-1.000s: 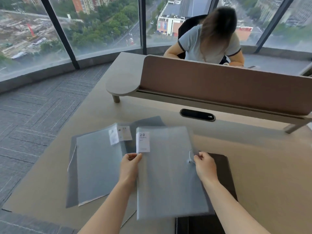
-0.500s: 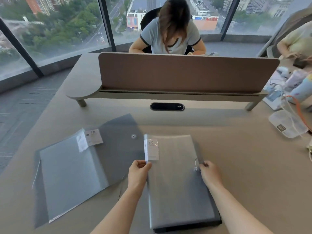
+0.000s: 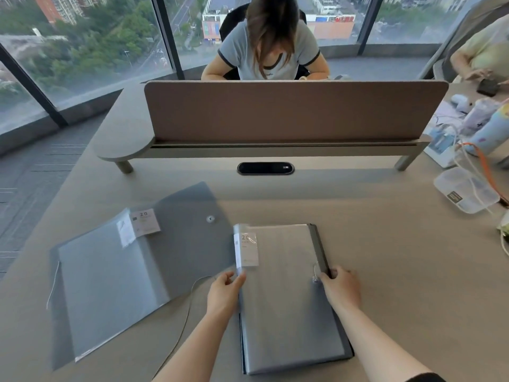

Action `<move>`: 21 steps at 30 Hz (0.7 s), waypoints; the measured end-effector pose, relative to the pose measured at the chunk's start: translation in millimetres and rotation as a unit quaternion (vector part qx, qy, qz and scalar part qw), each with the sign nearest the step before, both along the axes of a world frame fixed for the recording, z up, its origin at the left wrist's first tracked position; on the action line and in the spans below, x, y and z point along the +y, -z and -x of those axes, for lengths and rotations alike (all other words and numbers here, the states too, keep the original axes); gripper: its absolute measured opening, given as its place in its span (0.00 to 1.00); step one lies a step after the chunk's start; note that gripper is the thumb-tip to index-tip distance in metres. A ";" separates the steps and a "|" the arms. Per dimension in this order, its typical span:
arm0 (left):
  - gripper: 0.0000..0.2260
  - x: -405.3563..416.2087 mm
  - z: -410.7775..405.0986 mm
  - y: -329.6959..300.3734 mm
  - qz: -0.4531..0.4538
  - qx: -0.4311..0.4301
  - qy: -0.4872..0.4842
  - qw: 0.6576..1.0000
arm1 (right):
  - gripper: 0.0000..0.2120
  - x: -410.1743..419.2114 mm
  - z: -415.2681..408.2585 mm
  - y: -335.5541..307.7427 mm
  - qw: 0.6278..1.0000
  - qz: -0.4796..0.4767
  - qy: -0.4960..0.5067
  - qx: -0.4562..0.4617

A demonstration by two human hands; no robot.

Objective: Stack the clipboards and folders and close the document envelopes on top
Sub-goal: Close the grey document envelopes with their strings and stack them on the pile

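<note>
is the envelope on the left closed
No, the envelope on the left lies open, its flap spread flat on the desk with the snap button showing.

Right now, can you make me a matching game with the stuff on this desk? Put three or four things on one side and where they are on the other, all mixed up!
Things:
1. translucent grey plastic folder with a white "20" label
2. open dark grey snap-button envelope
3. clear plastic lidded box
4. black oval cable slot

Places:
A. far right of the desk, among cables
B. lying on a dark stack, held at both edges by the left hand and right hand
C. in the desk just below the brown divider panel
D. flat on the left, flap spread open

Pairs: 1-B, 2-D, 3-A, 4-C
</note>
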State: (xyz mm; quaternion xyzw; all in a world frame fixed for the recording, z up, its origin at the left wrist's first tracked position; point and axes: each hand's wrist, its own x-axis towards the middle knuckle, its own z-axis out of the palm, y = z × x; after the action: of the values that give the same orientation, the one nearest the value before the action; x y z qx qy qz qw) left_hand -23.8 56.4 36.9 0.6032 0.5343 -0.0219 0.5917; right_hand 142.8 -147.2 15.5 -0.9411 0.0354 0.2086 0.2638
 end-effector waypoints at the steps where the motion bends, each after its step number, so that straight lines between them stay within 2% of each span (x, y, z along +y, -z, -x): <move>1: 0.24 -1.0 0.7 1.3 0.009 -0.001 0.001 1.000 | 0.09 -0.3 -0.5 0.3 1.000 0.004 0.002 -0.001; 4: 0.16 -3.9 1.7 -2.0 0.024 -0.003 -0.006 1.000 | 0.09 1.7 -3.4 0.3 1.000 -0.013 0.011 0.013; 10: 0.21 -8.7 0.3 7.8 0.035 0.010 -0.008 0.999 | 0.05 2.3 -6.3 -1.8 0.999 -0.041 0.001 0.031; 21: 0.15 -26.0 -28.9 -2.2 0.034 0.007 0.011 0.999 | 0.06 -20.8 -18.3 -10.7 0.997 -0.063 0.034 0.031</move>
State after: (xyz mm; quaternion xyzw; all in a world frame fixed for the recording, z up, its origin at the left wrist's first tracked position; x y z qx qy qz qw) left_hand 5.1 30.4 39.2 0.5886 0.5306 -0.0503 0.6079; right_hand 161.1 -168.0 26.2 -0.9140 0.0625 0.2300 0.3284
